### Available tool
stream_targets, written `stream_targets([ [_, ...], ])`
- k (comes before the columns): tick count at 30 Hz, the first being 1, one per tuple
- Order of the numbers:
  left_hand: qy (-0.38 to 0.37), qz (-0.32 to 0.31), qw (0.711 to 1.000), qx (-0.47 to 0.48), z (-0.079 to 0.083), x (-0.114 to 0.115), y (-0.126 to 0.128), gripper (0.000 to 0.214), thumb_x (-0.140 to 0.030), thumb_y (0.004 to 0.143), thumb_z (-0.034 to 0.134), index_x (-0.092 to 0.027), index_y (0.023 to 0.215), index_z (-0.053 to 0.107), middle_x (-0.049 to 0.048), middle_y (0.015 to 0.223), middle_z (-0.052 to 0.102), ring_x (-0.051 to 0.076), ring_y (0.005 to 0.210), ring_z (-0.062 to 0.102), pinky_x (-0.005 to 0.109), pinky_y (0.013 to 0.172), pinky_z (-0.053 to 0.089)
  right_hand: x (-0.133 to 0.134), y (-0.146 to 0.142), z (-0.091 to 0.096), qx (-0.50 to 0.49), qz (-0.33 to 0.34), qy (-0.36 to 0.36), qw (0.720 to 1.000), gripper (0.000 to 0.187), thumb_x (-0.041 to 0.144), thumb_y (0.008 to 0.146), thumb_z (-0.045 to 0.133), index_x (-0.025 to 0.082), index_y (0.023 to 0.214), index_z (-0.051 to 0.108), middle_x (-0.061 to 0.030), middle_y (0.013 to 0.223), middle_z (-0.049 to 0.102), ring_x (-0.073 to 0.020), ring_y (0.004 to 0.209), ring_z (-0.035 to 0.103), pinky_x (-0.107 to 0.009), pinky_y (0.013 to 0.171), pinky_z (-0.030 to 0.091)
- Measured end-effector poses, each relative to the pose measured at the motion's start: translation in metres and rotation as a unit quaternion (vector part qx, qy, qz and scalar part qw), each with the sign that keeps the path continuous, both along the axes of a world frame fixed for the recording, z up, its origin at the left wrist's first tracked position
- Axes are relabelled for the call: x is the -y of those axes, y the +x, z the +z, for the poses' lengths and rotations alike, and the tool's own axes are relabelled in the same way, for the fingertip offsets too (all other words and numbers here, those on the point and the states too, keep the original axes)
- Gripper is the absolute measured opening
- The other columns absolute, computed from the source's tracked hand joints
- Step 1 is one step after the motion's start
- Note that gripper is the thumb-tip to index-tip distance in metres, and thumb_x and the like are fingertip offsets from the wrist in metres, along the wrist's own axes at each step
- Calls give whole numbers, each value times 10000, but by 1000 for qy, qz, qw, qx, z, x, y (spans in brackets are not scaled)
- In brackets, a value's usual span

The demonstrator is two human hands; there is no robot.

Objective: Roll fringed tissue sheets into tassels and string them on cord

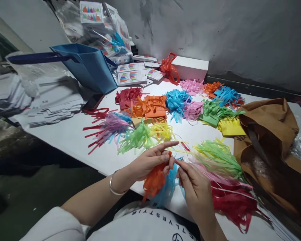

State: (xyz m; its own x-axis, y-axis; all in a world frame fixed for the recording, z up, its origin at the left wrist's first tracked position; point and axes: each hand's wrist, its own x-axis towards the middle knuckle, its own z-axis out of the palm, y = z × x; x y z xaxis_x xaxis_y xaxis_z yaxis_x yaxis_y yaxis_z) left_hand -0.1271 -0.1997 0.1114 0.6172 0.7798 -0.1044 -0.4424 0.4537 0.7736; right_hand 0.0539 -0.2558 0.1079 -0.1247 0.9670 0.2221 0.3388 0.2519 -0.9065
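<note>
Orange tassel in pinching left hand, right hand at its tip.

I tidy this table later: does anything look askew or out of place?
The blue bag leans sideways, not upright, at the back left. The brown paper bag lies crumpled on its side at the right. Loose red strips straggle beside the phone. The left hand and right hand pinch an orange tassel, seemingly intact.

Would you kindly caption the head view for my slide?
Left hand and right hand pinch an orange tassel above a white table of colourful tassels.
</note>
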Motion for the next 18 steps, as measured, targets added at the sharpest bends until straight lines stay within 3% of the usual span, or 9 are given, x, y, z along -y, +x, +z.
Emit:
stream_targets([
  [4, -41, -14, 999, 30, 1, 3, 4, 206, -300, 955, 632, -183, 1118, 585, 5, 698, 599, 48, 491, 392, 157, 481, 316, 2, -1, 4, 43, -16, 32, 998, 280, 242, 988, 482, 188, 1154, 701, -12, 738, 694, -126, 574, 622, -223, 515, 482],
  [6, -45, -9, 999, 29, 1, 4, 5, 193, -331, 942, 650, -167, 1007, 571, -8, 661, 572, 48, 489, 355, 154, 472, 289, 2, -2, 5, 63, -24, 51, 996, 267, 228, 981, 489, 156, 1105, 714, -20, 723, 698, -128, 570, 631, -221, 517, 486],
  [11, -15, 2, 1000, -13, 2, 6, 8, 270, -380, 919, 680, -155, 974, 541, 1, 660, 593, 58, 499, 368, 180, 494, 282, 1, -1, 9, 81, -28, 88, 992, 246, 199, 970, 494, 154, 1033, 728, -30, 762, 727, -131, 610, 662, -217, 563, 509],
  [18, 22, 6, 999, -48, 2, 5, 8, 319, -421, 917, 679, -167, 952, 488, -3, 664, 615, 55, 501, 406, 187, 496, 278, 3, 3, 10, 77, -18, 76, 994, 234, 194, 965, 511, 178, 1064, 722, -36, 869, 762, -139, 681, 697, -217, 597, 534],
])
